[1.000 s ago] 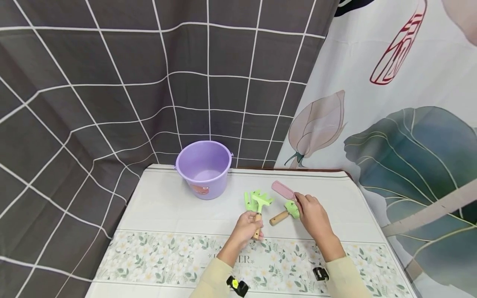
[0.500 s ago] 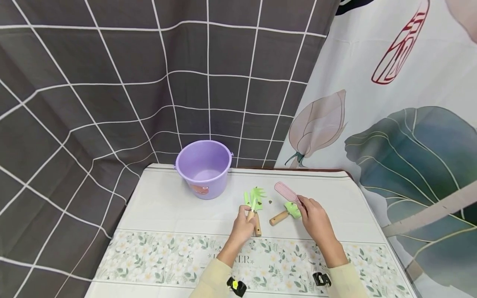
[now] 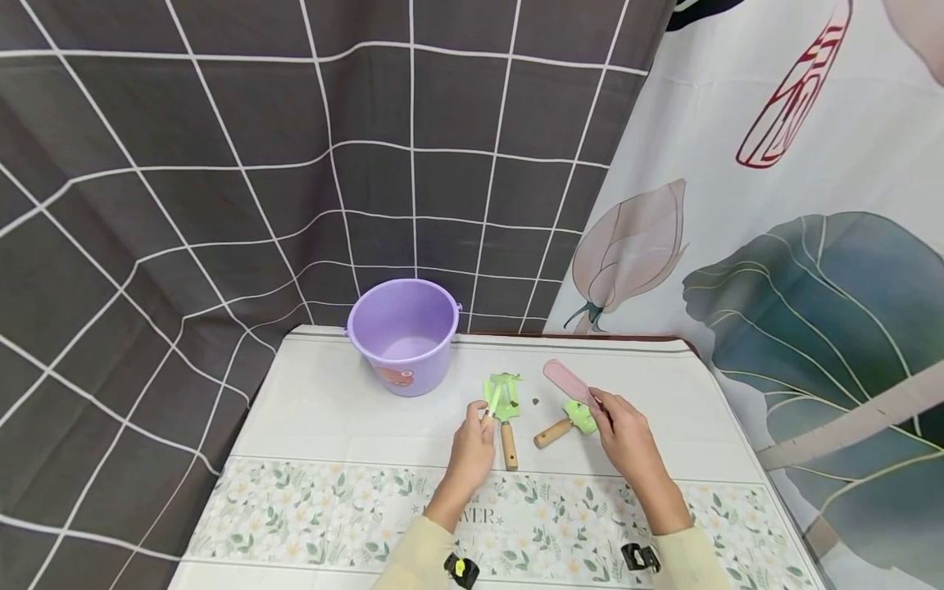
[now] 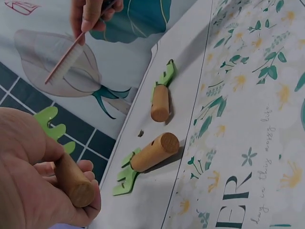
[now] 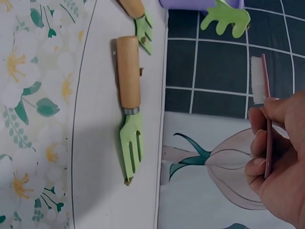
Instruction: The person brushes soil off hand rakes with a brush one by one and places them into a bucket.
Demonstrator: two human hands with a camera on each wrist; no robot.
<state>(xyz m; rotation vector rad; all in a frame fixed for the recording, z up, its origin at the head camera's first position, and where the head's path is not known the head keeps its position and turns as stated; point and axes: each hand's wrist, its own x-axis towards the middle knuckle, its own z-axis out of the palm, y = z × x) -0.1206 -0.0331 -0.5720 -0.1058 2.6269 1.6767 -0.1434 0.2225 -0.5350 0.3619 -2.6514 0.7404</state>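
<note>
My left hand (image 3: pixel 470 451) grips the wooden handle of a small green garden rake (image 4: pixel 52 126), held above the table with its prongs away from me. My right hand (image 3: pixel 627 434) holds a pink brush (image 3: pixel 566 381) by its handle; its white bristles (image 5: pixel 258 81) show in the right wrist view. The brush is apart from the rake. Below and between the hands lie two more green garden tools with wooden handles: a three-pronged one (image 4: pixel 155 152) near the left hand, partly behind the rake in the head view, and a garden fork (image 5: pixel 131 143) near the right hand.
A purple bucket (image 3: pixel 401 373) stands at the table's back left, beside the grey gridded curtain (image 3: pixel 369 188). One brown crumb (image 3: pixel 536 401) lies on the white table (image 3: pixel 332 426) between the tools. Brown bits cling to the fork's prongs in the right wrist view.
My left hand has shifted left and turned the rake, uncovering the three-pronged tool's handle. A brown crumb has come into sight on the table. The brush has moved slightly right.
</note>
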